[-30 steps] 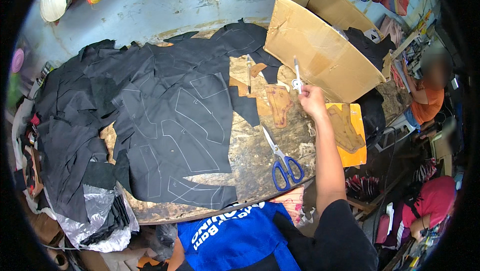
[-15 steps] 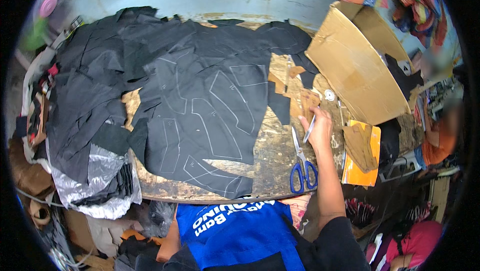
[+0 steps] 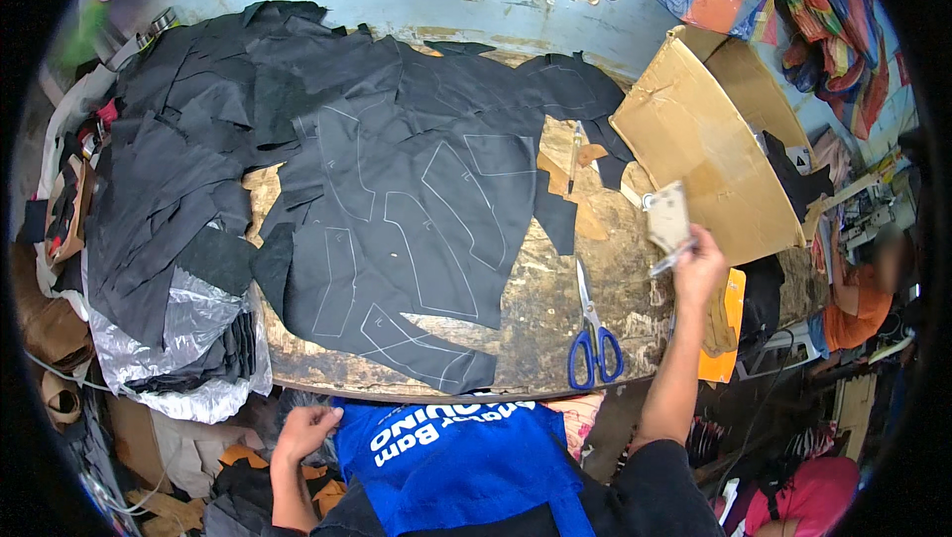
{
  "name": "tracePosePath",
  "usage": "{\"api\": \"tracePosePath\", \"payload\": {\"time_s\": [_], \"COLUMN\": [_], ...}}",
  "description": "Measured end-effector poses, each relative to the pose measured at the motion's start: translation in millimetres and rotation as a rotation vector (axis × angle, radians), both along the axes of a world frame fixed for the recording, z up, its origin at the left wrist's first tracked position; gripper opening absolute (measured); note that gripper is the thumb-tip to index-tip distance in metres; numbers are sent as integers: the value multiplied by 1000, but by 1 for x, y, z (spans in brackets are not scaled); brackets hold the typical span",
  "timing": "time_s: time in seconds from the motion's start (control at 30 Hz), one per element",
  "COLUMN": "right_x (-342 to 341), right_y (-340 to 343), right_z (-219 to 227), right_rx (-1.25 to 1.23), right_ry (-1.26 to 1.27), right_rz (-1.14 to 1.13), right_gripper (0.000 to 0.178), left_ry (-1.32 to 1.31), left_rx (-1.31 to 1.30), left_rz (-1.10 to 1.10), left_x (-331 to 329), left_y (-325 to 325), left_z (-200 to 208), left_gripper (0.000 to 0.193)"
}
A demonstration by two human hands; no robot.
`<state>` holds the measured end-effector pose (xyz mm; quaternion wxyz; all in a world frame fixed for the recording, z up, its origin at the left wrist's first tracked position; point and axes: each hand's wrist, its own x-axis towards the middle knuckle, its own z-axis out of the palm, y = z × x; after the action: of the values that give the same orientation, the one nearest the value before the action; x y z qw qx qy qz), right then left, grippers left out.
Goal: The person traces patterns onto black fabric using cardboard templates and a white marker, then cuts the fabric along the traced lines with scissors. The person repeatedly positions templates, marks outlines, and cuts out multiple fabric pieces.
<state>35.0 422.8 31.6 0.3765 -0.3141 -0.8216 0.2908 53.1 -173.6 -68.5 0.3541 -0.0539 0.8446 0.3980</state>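
Observation:
Raised over the right part of the table, my right hand (image 3: 700, 261) is closed on a pale card pattern piece (image 3: 668, 216) and a slim silver pen (image 3: 666, 262). Below the table's front edge, beside the blue apron (image 3: 446, 458), is my left hand (image 3: 307, 431); its fingers are loosely bent and apart, with nothing visible in them. Black material (image 3: 407, 220) with white outlined shapes covers the middle of the table. Scissors with blue handles (image 3: 595, 339) lie to its right, blades pointing away from me. Brown pattern pieces (image 3: 589, 220) rest behind the scissors.
A cardboard box (image 3: 704, 140) stands tilted at the back right. Near the right edge lies an orange envelope (image 3: 732, 324) with a brown piece on it. Black material (image 3: 169, 200) is heaped at left above a clear plastic bag (image 3: 149, 368). A person in orange (image 3: 861, 299) is beyond.
My right hand has lifted a pattern piece off the table and moved right with it, still holding the pen. My left hand has come up into view beside the apron.

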Motion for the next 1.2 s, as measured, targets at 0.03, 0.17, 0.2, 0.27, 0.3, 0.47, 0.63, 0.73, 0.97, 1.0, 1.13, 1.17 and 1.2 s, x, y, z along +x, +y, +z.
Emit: {"api": "tracePosePath", "payload": {"time_s": [0.03,0.17,0.2,0.27,0.3,0.47,0.63,0.73,0.97,1.0,1.13,1.17,1.2], "right_x": [13,71,80,91,92,75,22,-17,-125,-134,-157,-162,-165], "right_y": [6,21,18,12,6,-46,-142,-160,-150,-156,-170,-170,-169], "right_z": [7,32,30,25,21,18,4,9,-4,-10,-26,-26,-26], "right_rx": [112,734,759,550,294,155,-34,-63,-20,62,315,271,288], "right_ry": [23,-69,-130,-427,-650,-200,-191,-269,-331,-324,-318,-326,-319], "right_rz": [-13,-278,-261,-247,-240,-27,670,634,548,567,583,588,593], "right_gripper": [33,28,27,26,26,21,23,19,50,56,56,49,37], "left_ry": [87,295,335,481,547,905,890,1000,371,332,140,139,118], "left_rx": [184,458,333,219,174,-211,-192,315,811,958,1161,1214,1244], "left_rz": [68,407,435,457,467,454,468,456,972,953,988,889,861], "left_x": [-3,-27,-33,-46,-53,-94,-124,-114,-82,-81,-81,-80,-80], "left_y": [7,32,34,38,40,76,98,78,-7,-12,-21,-21,-22], "left_z": [26,76,81,83,83,70,74,81,79,77,73,73,73], "left_gripper": [28,21,19,19,21,65,85,85,37,42,56,59,60]}}
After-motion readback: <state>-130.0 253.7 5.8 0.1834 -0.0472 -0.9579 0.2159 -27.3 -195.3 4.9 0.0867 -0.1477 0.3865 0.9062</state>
